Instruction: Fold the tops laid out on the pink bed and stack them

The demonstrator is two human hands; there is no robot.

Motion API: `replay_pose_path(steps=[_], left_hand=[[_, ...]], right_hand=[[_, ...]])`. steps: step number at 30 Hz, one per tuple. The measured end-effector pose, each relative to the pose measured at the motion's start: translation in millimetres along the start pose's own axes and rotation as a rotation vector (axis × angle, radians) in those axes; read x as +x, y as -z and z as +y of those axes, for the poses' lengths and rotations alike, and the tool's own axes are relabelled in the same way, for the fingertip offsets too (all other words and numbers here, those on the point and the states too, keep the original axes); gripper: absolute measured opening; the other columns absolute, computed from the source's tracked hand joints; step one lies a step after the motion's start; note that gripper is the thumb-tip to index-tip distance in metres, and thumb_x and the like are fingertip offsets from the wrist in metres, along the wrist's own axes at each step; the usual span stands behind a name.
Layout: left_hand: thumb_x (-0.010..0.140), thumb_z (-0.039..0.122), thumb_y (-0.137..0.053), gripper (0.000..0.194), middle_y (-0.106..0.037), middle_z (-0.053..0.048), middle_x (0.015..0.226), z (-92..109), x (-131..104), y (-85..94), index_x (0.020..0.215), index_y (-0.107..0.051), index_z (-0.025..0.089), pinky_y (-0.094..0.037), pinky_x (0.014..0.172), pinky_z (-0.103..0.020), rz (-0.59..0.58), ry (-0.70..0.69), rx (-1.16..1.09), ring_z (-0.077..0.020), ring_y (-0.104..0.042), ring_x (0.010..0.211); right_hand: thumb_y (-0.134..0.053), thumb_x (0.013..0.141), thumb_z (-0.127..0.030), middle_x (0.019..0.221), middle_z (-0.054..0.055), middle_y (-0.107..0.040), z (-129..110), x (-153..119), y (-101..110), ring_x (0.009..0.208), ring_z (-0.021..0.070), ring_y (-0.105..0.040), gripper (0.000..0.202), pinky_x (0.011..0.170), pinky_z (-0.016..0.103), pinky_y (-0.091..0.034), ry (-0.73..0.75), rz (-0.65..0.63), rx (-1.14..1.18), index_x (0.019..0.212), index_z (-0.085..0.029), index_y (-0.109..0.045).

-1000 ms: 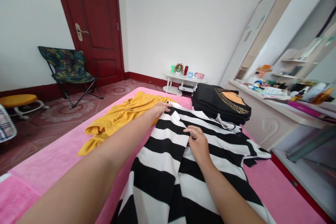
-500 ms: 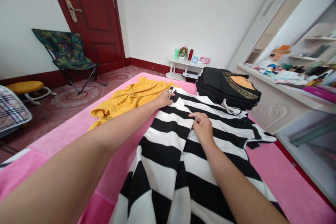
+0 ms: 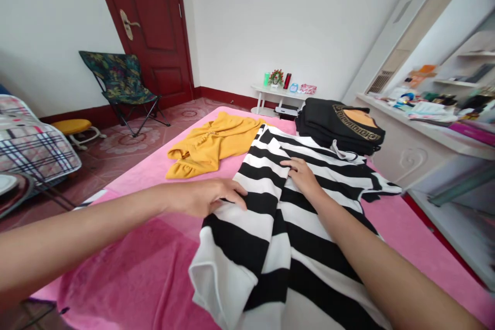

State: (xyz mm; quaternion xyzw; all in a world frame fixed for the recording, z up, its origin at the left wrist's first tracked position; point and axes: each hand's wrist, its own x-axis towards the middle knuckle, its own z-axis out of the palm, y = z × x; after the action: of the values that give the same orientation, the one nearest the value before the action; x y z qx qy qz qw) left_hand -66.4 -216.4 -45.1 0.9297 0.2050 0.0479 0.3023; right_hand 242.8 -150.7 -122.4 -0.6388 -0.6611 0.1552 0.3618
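Observation:
A black-and-white striped top [image 3: 305,247] lies spread on the pink bed cover [image 3: 135,268], its left side folded over toward the middle. At the folded outer edge, partway down, my left hand [image 3: 216,197] is closed on the cloth, fingers over it and thumb mostly hidden. My right hand [image 3: 303,172] pinches the top near the inner edge of the fold, below the neckline. One short sleeve stretches out on the right. Beyond my left hand lies a crumpled yellow garment [image 3: 220,139], apart from both hands.
Folded black clothes [image 3: 332,124] are stacked at the bed's far right corner. A cluttered counter [image 3: 429,118] runs along the right. Behind the bed stands a small white table [image 3: 278,91]. A camouflage folding chair [image 3: 119,80] and a yellow stool [image 3: 73,126] are on the left.
My left hand has moved from the collar end down the folded edge toward me. My right hand stays near the inner fold edge. The view has turned slightly left.

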Motion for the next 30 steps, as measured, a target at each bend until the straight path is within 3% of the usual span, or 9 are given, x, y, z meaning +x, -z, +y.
replay_pose_path(steps=[2, 4, 8, 13, 18, 24, 26, 30], left_hand=[[0.068, -0.005, -0.049, 0.070, -0.039, 0.001, 0.146, 16.3, -20.1, 1.7, 0.126, -0.056, 0.033, -0.039, 0.104, -0.031, -0.055, 0.044, -0.010, -0.0222, -0.042, 0.129], [0.063, -0.004, -0.057, 0.084, -0.028, 0.001, 0.152, 29.9, -36.8, 1.0, 0.136, -0.044, 0.035, -0.035, 0.107, -0.034, -0.109, 0.069, -0.002, -0.0265, -0.033, 0.135], [0.058, 0.000, -0.063, 0.097, -0.014, 0.000, 0.155, 48.7, -55.3, -12.2, 0.143, -0.031, 0.036, -0.031, 0.110, -0.038, -0.119, 0.077, 0.042, -0.0300, -0.026, 0.137], [0.065, -0.007, -0.046, 0.086, -0.027, 0.003, 0.152, 61.1, -56.8, -29.0, 0.140, -0.039, 0.036, -0.028, 0.113, -0.036, -0.015, 0.025, 0.144, -0.0238, -0.031, 0.136], [0.079, 0.002, -0.043, 0.066, -0.044, 0.001, 0.143, 70.9, -52.7, -20.1, 0.138, -0.043, 0.031, -0.034, 0.110, -0.034, 0.034, -0.043, 0.139, -0.0220, -0.042, 0.130], [0.088, 0.015, -0.044, 0.050, -0.050, -0.002, 0.138, 96.7, -38.3, -14.6, 0.136, -0.045, 0.028, -0.037, 0.106, -0.033, 0.085, -0.061, 0.069, -0.0210, -0.048, 0.124], [0.086, 0.015, -0.047, 0.053, -0.050, -0.003, 0.138, 102.2, -35.6, -19.9, 0.137, -0.045, 0.028, -0.038, 0.105, -0.033, 0.059, -0.049, 0.063, -0.0219, -0.048, 0.124], [0.081, 0.018, -0.055, 0.056, -0.050, -0.003, 0.138, 105.5, -37.4, -24.6, 0.135, -0.047, 0.031, -0.036, 0.107, -0.036, -0.047, -0.080, 0.051, -0.0263, -0.044, 0.128]], right_hand=[[-0.048, 0.067, -0.007, 0.125, 0.009, -0.049, -10.8, -13.4, 9.5, 0.113, 0.0247, -0.052, 0.041, 0.096, 0.043, -0.043, 0.029, -0.059, -0.059, 0.097, -0.023, -0.072], [-0.054, 0.065, -0.006, 0.132, 0.007, -0.045, -23.2, -33.0, 20.1, 0.123, 0.0277, -0.044, 0.043, 0.098, 0.045, -0.041, 0.157, -0.095, -0.150, 0.099, -0.026, -0.071], [-0.057, 0.067, -0.006, 0.137, 0.003, -0.042, -44.3, -71.9, 34.3, 0.120, 0.0249, -0.046, 0.042, 0.094, 0.042, -0.045, 0.390, -0.190, -0.293, 0.100, -0.030, -0.069], [-0.053, 0.082, -0.019, 0.126, 0.001, -0.053, -44.9, -86.1, 28.0, 0.090, 0.0173, -0.060, 0.025, 0.071, 0.031, -0.048, 0.412, -0.165, -0.376, 0.099, -0.030, -0.067], [-0.045, 0.084, -0.014, 0.105, 0.000, -0.063, -41.6, -75.4, 26.8, 0.085, 0.0144, -0.061, 0.024, 0.070, 0.025, -0.044, 0.471, -0.172, -0.320, 0.092, -0.026, -0.064], [-0.048, 0.076, -0.014, 0.090, 0.000, -0.065, -52.6, -62.8, 49.5, 0.070, 0.0132, -0.057, 0.020, 0.066, 0.024, -0.040, 0.404, 0.060, -0.283, 0.085, -0.023, -0.063], [-0.049, 0.074, -0.014, 0.086, -0.002, -0.065, -51.5, -65.2, 52.1, 0.067, 0.0126, -0.056, 0.019, 0.063, 0.024, -0.038, 0.398, 0.026, -0.301, 0.081, -0.024, -0.063], [-0.049, 0.066, -0.009, 0.076, -0.004, -0.065, -46.0, -69.8, 51.9, 0.064, 0.0129, -0.057, 0.022, 0.056, 0.023, -0.035, 0.370, -0.177, -0.374, 0.066, -0.024, -0.064]])
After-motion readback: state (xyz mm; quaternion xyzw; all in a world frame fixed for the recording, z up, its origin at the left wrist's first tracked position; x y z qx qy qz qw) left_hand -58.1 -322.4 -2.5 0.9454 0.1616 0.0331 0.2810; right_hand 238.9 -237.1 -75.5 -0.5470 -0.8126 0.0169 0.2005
